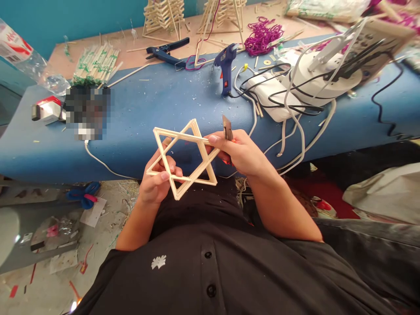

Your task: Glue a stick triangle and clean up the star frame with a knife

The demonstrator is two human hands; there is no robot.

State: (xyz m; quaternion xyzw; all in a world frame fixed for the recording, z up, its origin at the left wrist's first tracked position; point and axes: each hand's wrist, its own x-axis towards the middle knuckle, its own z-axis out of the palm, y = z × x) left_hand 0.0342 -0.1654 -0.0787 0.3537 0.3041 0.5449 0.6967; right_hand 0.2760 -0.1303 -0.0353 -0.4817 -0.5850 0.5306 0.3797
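And here's the six-pointed star frame [197, 174], pale wooden sticks laid as two overlapping triangles, the sides looking doubled up in layers, the corners neatly met, a hexagonal opening through the middle. It's up in the air, nearer the wearer than the blue glue gun [227, 68] and a touch to its left, tilted so one corner dips toward the black shirt [183, 271].

Now the fingers! The left hand [154, 181] has the star's left side, thumb pressed on a stick in front, the other fingers curled in behind — a closed, light grasp. Over to the right hand [244, 153], thumb and fingers pinched together on the star's right-hand point, and there's more: a utility knife [227, 127] tucked in that same grip, its blade jutting up past the thumb, a bit of red showing below the palm.

Round the glue gun, standing on the blue tabletop [157, 103]: a white power strip [275, 98] wrapped in cables to its right, purple cord [264, 37] heaped beyond it on the right, dark-blue hand cutters [169, 53] beyond it on the left.
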